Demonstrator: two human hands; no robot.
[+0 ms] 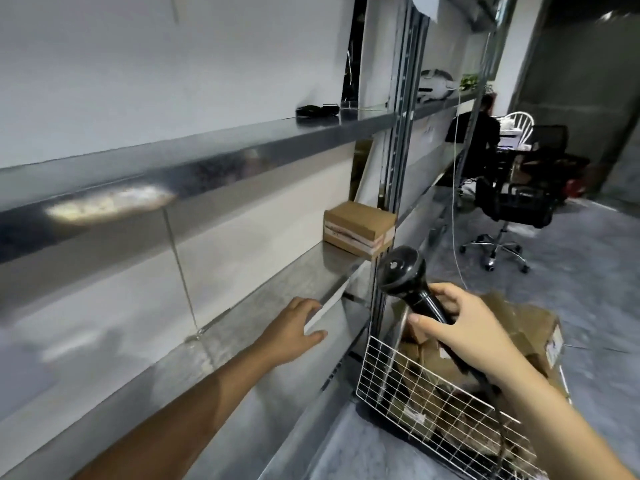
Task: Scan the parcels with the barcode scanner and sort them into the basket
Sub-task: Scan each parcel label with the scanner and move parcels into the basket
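My right hand grips the handle of a black barcode scanner, whose head points up and away over the basket. My left hand reaches out over the steel shelf, fingers spread, holding nothing. A brown cardboard parcel with tape bands sits at the far end of that shelf, well beyond my left hand. On the floor at the right, a white wire basket holds several brown cardboard parcels.
An upper steel shelf carries a small black device and a white object. A slotted metal upright divides the shelving. Farther right, a person sits at a desk beside black office chairs on the grey floor.
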